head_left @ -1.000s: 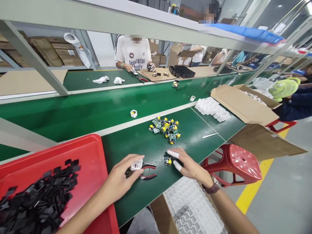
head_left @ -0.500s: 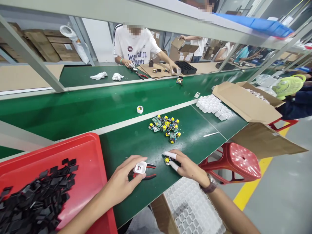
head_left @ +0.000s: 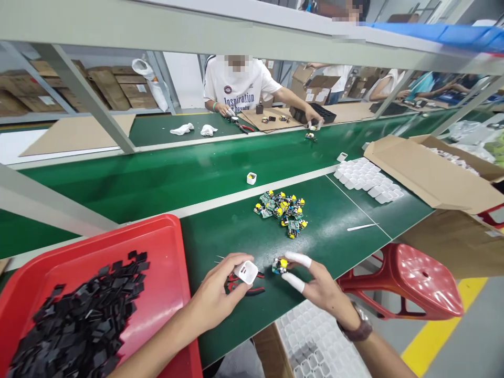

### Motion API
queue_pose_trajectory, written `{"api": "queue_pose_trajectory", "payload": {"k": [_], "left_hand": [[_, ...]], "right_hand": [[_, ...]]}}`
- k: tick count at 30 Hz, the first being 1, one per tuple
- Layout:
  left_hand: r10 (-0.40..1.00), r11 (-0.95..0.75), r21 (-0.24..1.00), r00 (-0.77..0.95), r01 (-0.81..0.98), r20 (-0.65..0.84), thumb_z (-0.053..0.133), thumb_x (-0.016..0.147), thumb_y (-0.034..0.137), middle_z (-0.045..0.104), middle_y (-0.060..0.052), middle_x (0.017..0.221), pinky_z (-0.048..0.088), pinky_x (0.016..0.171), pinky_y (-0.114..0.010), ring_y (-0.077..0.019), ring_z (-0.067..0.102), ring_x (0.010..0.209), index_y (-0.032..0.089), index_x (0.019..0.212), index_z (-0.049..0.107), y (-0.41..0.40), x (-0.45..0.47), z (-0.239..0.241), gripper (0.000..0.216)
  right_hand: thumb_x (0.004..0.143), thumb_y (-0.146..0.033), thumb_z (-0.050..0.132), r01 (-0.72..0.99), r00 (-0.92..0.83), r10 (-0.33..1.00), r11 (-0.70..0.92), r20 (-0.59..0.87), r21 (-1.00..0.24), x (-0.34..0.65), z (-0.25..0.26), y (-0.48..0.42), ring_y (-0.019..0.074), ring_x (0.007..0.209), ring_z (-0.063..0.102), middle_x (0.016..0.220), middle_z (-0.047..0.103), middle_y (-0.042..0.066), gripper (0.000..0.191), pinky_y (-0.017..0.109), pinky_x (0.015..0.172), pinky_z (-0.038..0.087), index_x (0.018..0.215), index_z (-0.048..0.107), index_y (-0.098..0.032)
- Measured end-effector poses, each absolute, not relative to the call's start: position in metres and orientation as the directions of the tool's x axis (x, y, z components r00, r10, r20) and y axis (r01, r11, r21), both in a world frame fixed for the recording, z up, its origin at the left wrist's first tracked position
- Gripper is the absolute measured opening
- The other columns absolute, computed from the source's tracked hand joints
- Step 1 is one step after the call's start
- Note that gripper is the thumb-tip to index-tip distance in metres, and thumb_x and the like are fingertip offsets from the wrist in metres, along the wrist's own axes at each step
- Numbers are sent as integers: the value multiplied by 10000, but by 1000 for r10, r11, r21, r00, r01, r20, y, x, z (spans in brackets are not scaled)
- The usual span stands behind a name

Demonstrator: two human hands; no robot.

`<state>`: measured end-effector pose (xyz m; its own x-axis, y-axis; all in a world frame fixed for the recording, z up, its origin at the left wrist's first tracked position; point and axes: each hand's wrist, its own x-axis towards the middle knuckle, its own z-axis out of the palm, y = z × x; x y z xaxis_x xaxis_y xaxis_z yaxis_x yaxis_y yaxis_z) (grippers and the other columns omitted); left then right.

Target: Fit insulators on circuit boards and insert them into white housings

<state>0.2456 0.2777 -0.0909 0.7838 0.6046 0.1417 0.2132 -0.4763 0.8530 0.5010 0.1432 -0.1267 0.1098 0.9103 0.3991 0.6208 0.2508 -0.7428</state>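
Observation:
My left hand (head_left: 226,278) grips a small white plastic housing (head_left: 248,272) between thumb and fingers, its open side facing up with slots in the bottom. Under that hand lie pliers with red and black handles (head_left: 255,290), partly covered. The thumb and index finger of my right hand (head_left: 315,278), both in white finger cots, pinch a small circuit board (head_left: 279,266) with a yellow component, just right of the housing. Beyond the hands, a pile of similar circuit boards (head_left: 281,210) rests on the green work surface (head_left: 220,226).
At left stands a red tray (head_left: 169,252) of black plastic pieces. White housings (head_left: 366,178) lie far right near white tweezers (head_left: 361,227). One filled housing (head_left: 251,178) sits on the conveyor. A red stool (head_left: 423,278) and a box of housings (head_left: 311,331) are close by. A co-worker (head_left: 240,86) works opposite.
My right hand has turned the circuit board so more of it shows, near the housing. The housing tilts a little differently in my left hand. The view has shifted; the co-worker's hand reaches a board.

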Motion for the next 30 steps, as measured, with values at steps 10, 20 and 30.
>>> {"api": "queue_pose_trajectory", "payload": {"k": [10, 20, 30], "left_hand": [[492, -752, 654, 728, 79, 477, 663, 953, 78, 663, -83, 1106, 546, 942, -377, -220, 632, 1087, 214, 1246, 575, 266, 255, -89, 334], [454, -786, 613, 744, 75, 491, 628, 974, 77, 665, -103, 1127, 547, 954, -443, -248, 622, 1111, 210, 1285, 565, 266, 254, -91, 343], [442, -793, 605, 750, 70, 493, 628, 950, 19, 659, -99, 1122, 542, 958, -405, -232, 614, 1107, 188, 1274, 562, 265, 253, -86, 371]], "right_hand": [[907, 28, 641, 656, -2, 759, 492, 651, -572, 446, -93, 140, 273, 1117, 678, 1228, 694, 188, 603, 437, 898, 625, 1471, 512, -142], [949, -22, 604, 692, -78, 786, 485, 613, -534, 448, -88, 142, 282, 1116, 682, 1237, 688, 180, 617, 450, 875, 652, 1525, 451, -182], [945, -21, 604, 684, -82, 798, 481, 597, -549, 448, -89, 144, 283, 1130, 681, 1255, 687, 171, 660, 452, 887, 645, 1549, 420, -212]]}}
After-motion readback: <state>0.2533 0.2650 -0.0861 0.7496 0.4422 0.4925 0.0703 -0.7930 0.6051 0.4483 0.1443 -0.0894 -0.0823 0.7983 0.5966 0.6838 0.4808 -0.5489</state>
